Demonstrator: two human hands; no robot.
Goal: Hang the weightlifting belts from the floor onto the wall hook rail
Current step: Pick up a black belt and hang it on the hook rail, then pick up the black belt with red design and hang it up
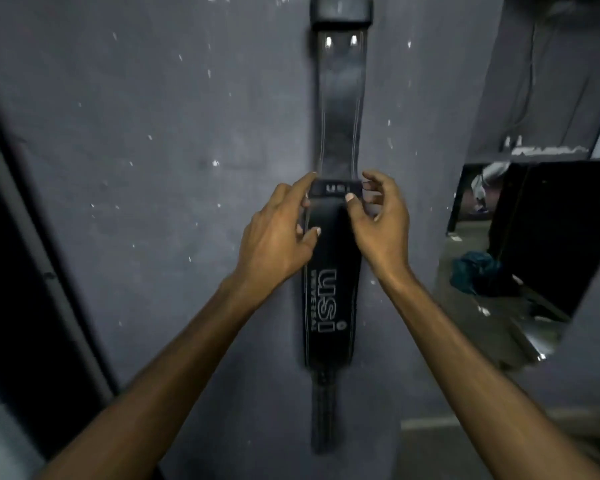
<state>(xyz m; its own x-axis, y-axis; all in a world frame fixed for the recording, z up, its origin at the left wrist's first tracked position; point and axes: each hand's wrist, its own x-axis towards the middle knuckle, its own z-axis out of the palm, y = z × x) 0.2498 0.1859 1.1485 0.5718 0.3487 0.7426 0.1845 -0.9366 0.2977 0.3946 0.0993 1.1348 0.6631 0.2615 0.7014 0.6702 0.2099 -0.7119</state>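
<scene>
A black leather weightlifting belt [331, 306] with white "USI" lettering hangs straight down the grey wall [153, 133] from its buckle end at the top edge of the frame. The hook itself is out of view. My left hand [278, 237] touches the belt's left edge at mid-height, fingers curled onto it. My right hand [378, 220] holds the right edge at the small keeper loop [335, 188], thumb pressed on the front. The belt's narrow tail hangs below the padded part.
A dark door frame [21, 271] runs down the left side. To the right the wall ends at an opening [516, 254] onto a room with dark equipment and a teal cloth on the floor.
</scene>
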